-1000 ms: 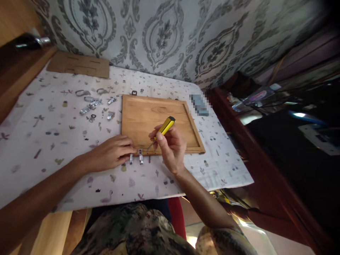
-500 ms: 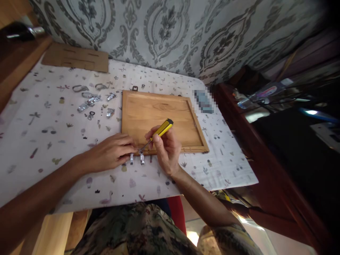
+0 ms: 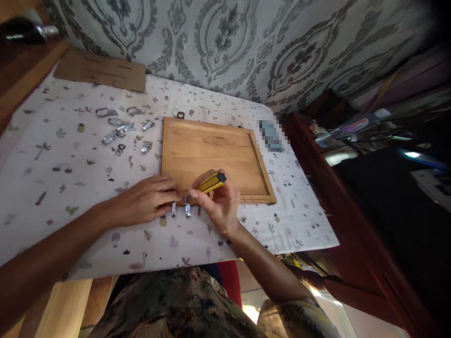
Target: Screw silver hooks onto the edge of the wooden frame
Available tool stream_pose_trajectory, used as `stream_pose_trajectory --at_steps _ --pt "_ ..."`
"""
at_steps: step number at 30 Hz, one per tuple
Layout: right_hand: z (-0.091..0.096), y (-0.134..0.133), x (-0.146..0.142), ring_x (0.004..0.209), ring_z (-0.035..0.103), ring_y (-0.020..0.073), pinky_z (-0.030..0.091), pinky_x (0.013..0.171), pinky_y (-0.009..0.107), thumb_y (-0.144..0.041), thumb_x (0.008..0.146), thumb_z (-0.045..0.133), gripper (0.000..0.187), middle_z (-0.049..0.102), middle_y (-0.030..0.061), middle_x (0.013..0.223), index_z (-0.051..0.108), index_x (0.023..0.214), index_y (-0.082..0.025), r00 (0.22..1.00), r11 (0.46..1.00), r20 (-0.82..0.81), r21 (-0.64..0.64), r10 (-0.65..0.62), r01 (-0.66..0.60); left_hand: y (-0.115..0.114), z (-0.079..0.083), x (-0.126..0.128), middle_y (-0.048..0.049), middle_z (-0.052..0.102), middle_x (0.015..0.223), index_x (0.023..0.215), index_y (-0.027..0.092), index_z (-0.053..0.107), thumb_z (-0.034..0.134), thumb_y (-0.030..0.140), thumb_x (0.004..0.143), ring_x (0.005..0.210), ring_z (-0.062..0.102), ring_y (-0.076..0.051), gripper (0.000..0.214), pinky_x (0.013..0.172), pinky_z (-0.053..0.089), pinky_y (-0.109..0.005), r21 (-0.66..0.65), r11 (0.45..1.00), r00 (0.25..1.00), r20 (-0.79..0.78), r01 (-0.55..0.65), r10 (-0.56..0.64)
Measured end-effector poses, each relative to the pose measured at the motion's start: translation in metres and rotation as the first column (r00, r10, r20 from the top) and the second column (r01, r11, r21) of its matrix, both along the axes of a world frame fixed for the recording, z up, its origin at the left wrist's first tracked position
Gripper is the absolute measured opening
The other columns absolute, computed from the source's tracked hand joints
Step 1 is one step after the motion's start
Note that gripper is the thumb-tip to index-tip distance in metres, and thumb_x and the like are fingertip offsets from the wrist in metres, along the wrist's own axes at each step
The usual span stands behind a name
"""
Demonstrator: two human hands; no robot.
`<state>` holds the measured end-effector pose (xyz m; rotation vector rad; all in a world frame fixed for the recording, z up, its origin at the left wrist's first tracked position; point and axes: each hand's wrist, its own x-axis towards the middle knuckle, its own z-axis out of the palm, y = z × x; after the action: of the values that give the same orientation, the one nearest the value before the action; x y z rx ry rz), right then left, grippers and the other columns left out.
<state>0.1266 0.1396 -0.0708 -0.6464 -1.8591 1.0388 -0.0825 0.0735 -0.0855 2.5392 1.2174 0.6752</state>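
Note:
A shallow wooden panel with a raised rim (image 3: 214, 145) lies on the cloth-covered table. My right hand (image 3: 223, 206) is closed round a yellow and black screwdriver (image 3: 211, 183), tilted with its tip toward the panel's near edge; my fingers hide most of the shaft. At that edge hang two shiny metal pieces that look like latch parts, a left one (image 3: 174, 210) and a right one (image 3: 187, 210). My left hand (image 3: 153, 199) grips the panel's near edge, fingertips beside the left metal piece. Exactly what lies under those fingertips is hidden.
Several loose metal latch parts (image 3: 120, 131) and small fittings lie left of the panel. Flat brown cardboard (image 3: 100, 70) rests at the back left. A blurred-out rectangular item (image 3: 271, 136) lies right of the panel. Patterned fabric (image 3: 225, 42) hangs behind the table.
The screwdriver handle has tipped lower, and my right fingers have shifted around it. My left hand stays at the panel's edge.

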Motion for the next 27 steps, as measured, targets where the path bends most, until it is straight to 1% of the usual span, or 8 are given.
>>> stream_pose_trajectory --at_steps 2,5,8,12,17,23,25,27 --pt "0.002 0.002 -0.001 0.065 0.056 0.0114 0.047 0.059 0.026 -0.040 0.085 0.080 0.027 0.060 -0.0029 0.077 0.060 0.092 -0.022 0.998 0.991 0.001 -0.119 0.062 -0.061 0.000 0.003 0.000 -0.0050 0.065 0.096 0.105 0.020 0.070 0.053 0.012 0.096 0.090 0.058 -0.020 0.021 0.080 0.047 -0.032 -0.012 1.000 1.000 -0.014 -0.002 0.002" --pt "0.010 0.005 0.003 0.066 0.056 0.0105 0.048 0.057 0.024 -0.048 0.086 0.077 0.042 0.064 -0.0011 0.086 0.061 0.117 -0.023 0.977 0.947 0.018 -0.250 0.211 -0.200 0.000 0.004 0.001 -0.0049 0.063 0.093 0.106 0.019 0.071 0.052 0.011 0.096 0.088 0.059 -0.020 0.023 0.079 0.047 -0.032 -0.015 1.000 1.000 -0.005 0.002 -0.002" --pt "0.023 0.007 0.010 0.066 0.055 0.0084 0.047 0.057 0.022 -0.050 0.092 0.068 0.038 0.066 0.0013 0.095 0.064 0.119 -0.023 0.958 0.928 -0.001 -0.249 0.287 -0.278 0.000 0.002 0.000 -0.0052 0.064 0.094 0.107 0.019 0.071 0.053 0.012 0.096 0.089 0.059 -0.020 0.023 0.079 0.047 -0.032 -0.004 1.000 1.000 0.012 0.010 -0.010" --pt "0.040 0.005 0.014 0.057 0.048 0.0045 0.042 0.050 0.020 -0.041 0.101 0.060 0.031 0.071 0.0032 0.105 0.063 0.125 -0.023 0.961 0.944 -0.033 -0.180 0.276 -0.277 0.001 -0.001 0.000 -0.0052 0.066 0.098 0.108 0.020 0.071 0.055 0.011 0.095 0.090 0.061 -0.020 0.022 0.080 0.048 -0.033 0.005 1.000 1.000 0.026 0.013 -0.013" --pt "0.048 0.000 0.013 0.053 0.051 0.0047 0.041 0.044 0.019 -0.036 0.097 0.066 0.019 0.075 0.0025 0.097 0.070 0.107 -0.020 0.964 0.955 0.005 -0.135 0.266 -0.263 0.000 -0.002 0.000 -0.0063 0.067 0.100 0.107 0.020 0.070 0.053 0.014 0.097 0.091 0.061 -0.020 0.020 0.080 0.049 -0.034 0.013 1.000 0.998 0.052 0.026 -0.027" --pt "0.038 -0.007 0.005 0.066 0.059 0.0102 0.047 0.057 0.023 -0.034 0.090 0.076 0.016 0.069 -0.0008 0.080 0.065 0.091 -0.022 0.991 0.990 -0.027 0.048 0.134 -0.133 0.000 -0.001 0.001 -0.0049 0.065 0.097 0.108 0.020 0.069 0.056 0.011 0.095 0.090 0.059 -0.021 0.020 0.079 0.047 -0.034 0.002 1.000 0.999 0.050 0.009 -0.009" --pt "0.040 -0.006 0.002 0.066 0.058 0.0099 0.046 0.056 0.022 -0.033 0.091 0.075 0.016 0.066 -0.0017 0.078 0.063 0.089 -0.021 0.992 0.991 -0.001 0.041 0.128 -0.128 0.000 0.000 0.001 -0.0051 0.065 0.098 0.108 0.019 0.068 0.057 0.011 0.095 0.091 0.059 -0.021 0.019 0.080 0.047 -0.034 -0.009 1.000 0.999 0.053 0.008 -0.008" --pt "0.046 -0.002 0.003 0.063 0.055 0.0080 0.044 0.053 0.020 -0.031 0.092 0.073 0.014 0.065 -0.0017 0.081 0.064 0.095 -0.021 0.983 0.984 0.040 -0.009 0.180 -0.180 0.000 0.000 0.001 -0.0054 0.065 0.099 0.108 0.019 0.068 0.057 0.011 0.095 0.092 0.060 -0.022 0.019 0.081 0.047 -0.034 -0.025 1.000 0.999 0.052 0.011 -0.010"
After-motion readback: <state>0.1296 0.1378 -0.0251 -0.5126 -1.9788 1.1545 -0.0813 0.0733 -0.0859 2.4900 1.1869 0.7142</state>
